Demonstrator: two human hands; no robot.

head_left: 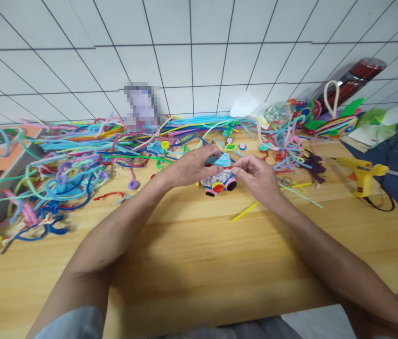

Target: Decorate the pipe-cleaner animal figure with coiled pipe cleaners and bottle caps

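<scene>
A small craft piece [219, 181] made of pipe cleaners sits on the wooden table [192, 254], with a glittery body, a light-blue coiled top and round red, orange and black discs on its front. My left hand [188, 167] holds it from the left, fingers curled over the blue top. From the right, my right hand [257, 178] pinches its side with thumb and fingertips. Both forearms reach in from the bottom of the picture.
A big tangle of coloured pipe cleaners [68, 165] covers the table's left and back. A yellow glue gun [361, 173] with a cord lies at the right. More pipe-cleaner crafts [312, 120] stand at the back right by the tiled wall. A yellow pipe cleaner [244, 211] lies near my right wrist.
</scene>
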